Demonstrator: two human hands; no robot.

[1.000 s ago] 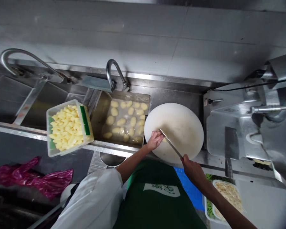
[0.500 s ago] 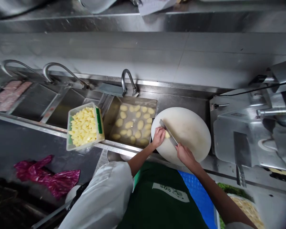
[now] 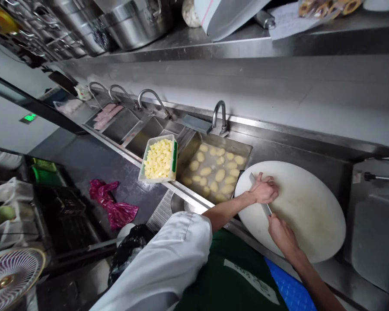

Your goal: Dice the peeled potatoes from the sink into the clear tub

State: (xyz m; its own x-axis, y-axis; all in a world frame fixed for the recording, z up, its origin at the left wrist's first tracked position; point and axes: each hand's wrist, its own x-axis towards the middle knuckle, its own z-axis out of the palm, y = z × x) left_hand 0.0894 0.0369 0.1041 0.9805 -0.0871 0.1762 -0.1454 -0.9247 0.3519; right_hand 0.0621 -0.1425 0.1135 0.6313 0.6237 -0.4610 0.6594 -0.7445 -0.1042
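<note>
A large round white chopping board (image 3: 306, 216) lies beside the sink. My right hand (image 3: 282, 233) is wrapped around the handle of a kitchen knife (image 3: 266, 209), whose blade points away from me over the board's left part. My left hand (image 3: 265, 189) reaches across the blade, its fingers curled over the board on the blade's right side. Whatever those fingers hold, if anything, is hidden. Left of the board, peeled potatoes (image 3: 219, 175) lie in cloudy water in the sink basin (image 3: 189, 162). A clear plastic tub (image 3: 173, 172) full of cut potato pieces (image 3: 158, 157) rests on the sink's front edge.
A curved tap (image 3: 219, 114) rises behind the potato basin. More basins continue leftward, one with pink packages (image 3: 106, 115). Overhead runs a steel shelf (image 3: 246, 48) with pots. A magenta plastic bag (image 3: 113, 205) lies on the floor, and a fan (image 3: 6, 280) stands lower left.
My view has swung left, so the scene sits further right. My left hand has gone from the blade's left side, where it held a potato piece, across to its right. The right hand keeps the knife.
</note>
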